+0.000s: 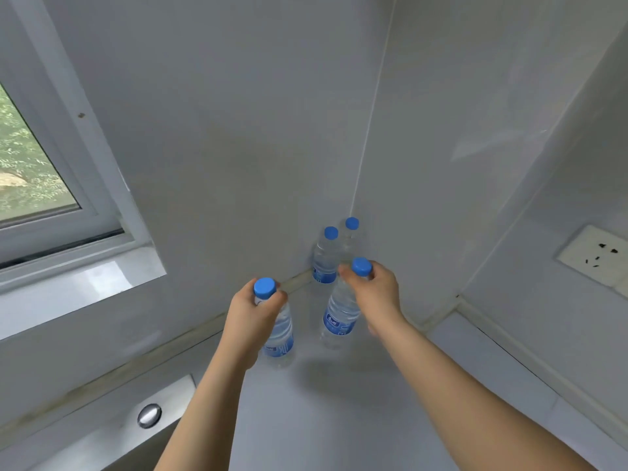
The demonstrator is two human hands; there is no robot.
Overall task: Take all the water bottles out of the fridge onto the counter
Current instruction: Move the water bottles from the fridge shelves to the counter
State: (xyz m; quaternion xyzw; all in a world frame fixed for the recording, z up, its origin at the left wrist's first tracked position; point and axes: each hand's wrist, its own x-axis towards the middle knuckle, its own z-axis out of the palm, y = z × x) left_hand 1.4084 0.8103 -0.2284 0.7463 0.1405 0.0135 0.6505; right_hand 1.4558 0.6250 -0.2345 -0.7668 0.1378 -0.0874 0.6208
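My left hand (253, 316) grips the neck of a clear water bottle (280, 338) with a blue cap and blue label, its base at or just above the grey counter (339, 402). Around the neck of a second, matching water bottle (339, 316), held slightly tilted over the counter, my right hand (377, 294) is closed. Two more blue-capped bottles stand upright in the counter's back corner: one in front (325, 258) and one behind it against the wall (351, 237). The fridge is out of view.
Grey walls meet in a corner behind the bottles. A window (30, 171) with a sill is at the left. A steel sink edge with a round knob (149, 415) lies at the lower left. A wall socket (598, 254) sits at the right.
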